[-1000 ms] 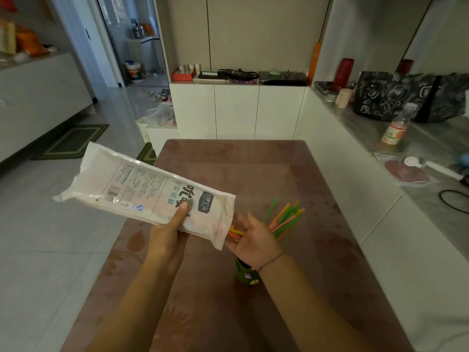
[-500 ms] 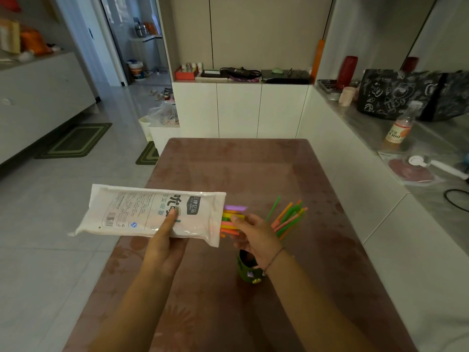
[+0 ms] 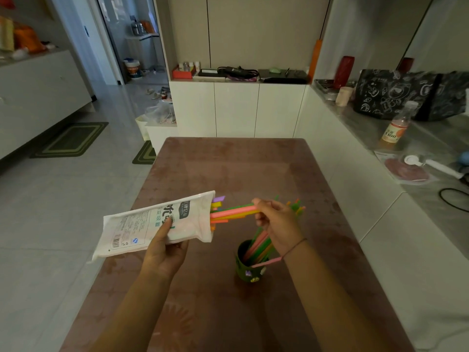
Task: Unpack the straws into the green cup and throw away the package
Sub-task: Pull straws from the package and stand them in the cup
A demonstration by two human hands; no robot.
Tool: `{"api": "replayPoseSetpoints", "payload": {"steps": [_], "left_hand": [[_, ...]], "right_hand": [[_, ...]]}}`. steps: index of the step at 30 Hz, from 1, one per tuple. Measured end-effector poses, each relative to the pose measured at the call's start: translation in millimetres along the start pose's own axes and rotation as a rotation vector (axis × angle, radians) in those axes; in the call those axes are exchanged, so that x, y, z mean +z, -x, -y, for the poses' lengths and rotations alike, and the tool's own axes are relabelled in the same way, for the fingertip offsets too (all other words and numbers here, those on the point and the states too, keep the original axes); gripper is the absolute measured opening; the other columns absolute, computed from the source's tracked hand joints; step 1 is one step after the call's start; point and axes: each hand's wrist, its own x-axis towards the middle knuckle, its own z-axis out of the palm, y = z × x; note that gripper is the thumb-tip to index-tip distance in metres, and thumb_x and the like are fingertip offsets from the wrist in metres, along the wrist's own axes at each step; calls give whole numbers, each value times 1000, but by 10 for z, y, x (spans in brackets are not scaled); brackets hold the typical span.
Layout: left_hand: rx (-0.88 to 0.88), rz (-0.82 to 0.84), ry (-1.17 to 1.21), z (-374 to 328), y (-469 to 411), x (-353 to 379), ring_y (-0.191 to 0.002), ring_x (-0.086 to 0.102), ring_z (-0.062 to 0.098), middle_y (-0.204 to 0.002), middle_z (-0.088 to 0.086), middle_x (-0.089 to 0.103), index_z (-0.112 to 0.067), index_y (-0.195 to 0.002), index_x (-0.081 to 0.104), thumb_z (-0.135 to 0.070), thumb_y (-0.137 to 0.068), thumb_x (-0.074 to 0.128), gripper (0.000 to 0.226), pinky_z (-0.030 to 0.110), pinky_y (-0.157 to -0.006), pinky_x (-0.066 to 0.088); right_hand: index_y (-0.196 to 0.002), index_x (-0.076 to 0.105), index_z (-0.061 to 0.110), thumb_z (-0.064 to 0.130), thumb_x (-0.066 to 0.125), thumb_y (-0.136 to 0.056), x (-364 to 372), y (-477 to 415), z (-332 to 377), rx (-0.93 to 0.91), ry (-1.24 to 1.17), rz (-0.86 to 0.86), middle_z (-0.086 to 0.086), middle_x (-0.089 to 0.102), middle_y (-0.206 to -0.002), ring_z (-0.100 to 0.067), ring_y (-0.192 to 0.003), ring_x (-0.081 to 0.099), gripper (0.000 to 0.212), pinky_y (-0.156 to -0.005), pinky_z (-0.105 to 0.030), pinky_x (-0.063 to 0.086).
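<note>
The left hand (image 3: 165,250) grips the package (image 3: 149,224); the right hand (image 3: 276,223) pinches several straws (image 3: 231,212) half out of its mouth, directly above the part-filled green cup (image 3: 244,268). Loose straws beside them may slide out onto the table (image 3: 228,168) if the package tips.

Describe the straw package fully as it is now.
The straw package is a white soft-plastic pouch printed with text, a barcode and a dark label. It is held airborne, tilted up toward its open right end, where coloured straws stick out. The left hand grips it underneath, thumb on its face; the right hand pinches some straws.
</note>
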Motion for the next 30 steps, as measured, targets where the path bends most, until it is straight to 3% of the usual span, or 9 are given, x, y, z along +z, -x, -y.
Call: {"api": "replayPoseSetpoints", "payload": {"steps": [3, 6, 13, 17, 21, 25, 30], "left_hand": [[2, -17, 2, 50, 4, 25, -95, 71, 16, -101, 3, 75, -17, -109, 60, -1, -86, 61, 28, 35, -71, 61], [-7, -21, 7, 128, 17, 46, -94, 71, 16, -96, 3, 76, -17, -109, 60, 0, -86, 61, 28, 35, -71, 60], [20, -29, -3, 56, -7, -2, -96, 70, 15, -105, 1, 74, -18, -114, 59, -2, -86, 62, 32, 33, -70, 61], [20, -35, 13, 27, -4, -19, -104, 68, 17, -115, 3, 71, -18, -126, 55, -3, -86, 63, 44, 35, -75, 60], [18, -20, -29, 113, 13, 22, -95, 71, 16, -116, 4, 69, -17, -131, 53, 0, -87, 61, 48, 35, -73, 60], [23, -20, -51, 155, 2, 29, -87, 73, 17, -114, 5, 70, -17, -131, 53, 1, -86, 61, 49, 36, -69, 61], [25, -38, -43, 91, -24, -31, -87, 73, 16, -107, 4, 73, -17, -126, 55, 0, -86, 62, 44, 34, -68, 61]], "right_hand": [[-88, 65, 2, 13, 63, -85, 37, 41, -35, 108, -215, 82, 2, 53, -51, -5, -45, 49, 11, -42, -14, 42], [-91, 66, 1, 14, 65, -83, 122, 118, -108, 188, -271, 150, 0, 54, -56, -6, -51, 52, 15, -45, -15, 45], [-79, 67, 2, 8, 62, -85, 50, 48, -39, 6, -137, -67, 3, 55, -44, -4, -40, 50, 10, -39, -14, 42], [-78, 66, 3, 9, 61, -86, -6, 25, 24, -15, -160, -48, 4, 55, -43, -4, -40, 51, 11, -39, -15, 42], [-90, 66, 0, 14, 64, -84, 82, 101, -38, 110, -163, 71, 1, 55, -52, -6, -48, 52, 16, -44, -16, 44], [-102, 64, -6, 14, 65, -83, 114, 143, -72, 151, -136, 76, -2, 54, -59, -9, -55, 52, 27, -49, -17, 47], [-86, 68, -1, 9, 60, -86, 30, 85, -2, 29, -116, -52, -2, 56, -53, -5, -44, 52, 12, -42, -15, 44]]}}
